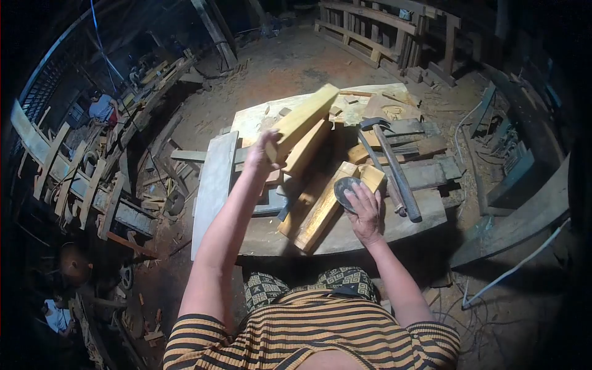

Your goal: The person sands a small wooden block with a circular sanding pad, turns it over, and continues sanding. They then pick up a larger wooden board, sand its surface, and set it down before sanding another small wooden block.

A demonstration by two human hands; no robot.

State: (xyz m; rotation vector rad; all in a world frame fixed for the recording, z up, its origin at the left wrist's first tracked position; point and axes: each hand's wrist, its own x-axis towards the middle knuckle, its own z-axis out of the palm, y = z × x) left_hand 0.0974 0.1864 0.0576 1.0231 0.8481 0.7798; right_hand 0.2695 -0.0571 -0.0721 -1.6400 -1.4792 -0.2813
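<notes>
My left hand (pixel 269 150) is closed around the near end of a long, pale yellow wooden block (pixel 305 120), which is tilted up above the bench. Below it another wooden block (pixel 306 148) lies at a slant. My right hand (pixel 365 213) has its fingers curled over a dark round disc (pixel 347 192), which overlaps the top of a wooden block (pixel 322 216) at the bench's front. Just right of that hand lie a claw hammer (pixel 394 166) and a second, thinner handle beside it.
The workbench (pixel 213 191) bears several wood offcuts (pixel 425 169) and shavings. Timber racks (pixel 370 31) stand at the back. At far left, a person (pixel 103 108) is beside a long bench piled with wood. Another person (pixel 57 316) is at lower left. A pale cable (pixel 518 265) runs on the right.
</notes>
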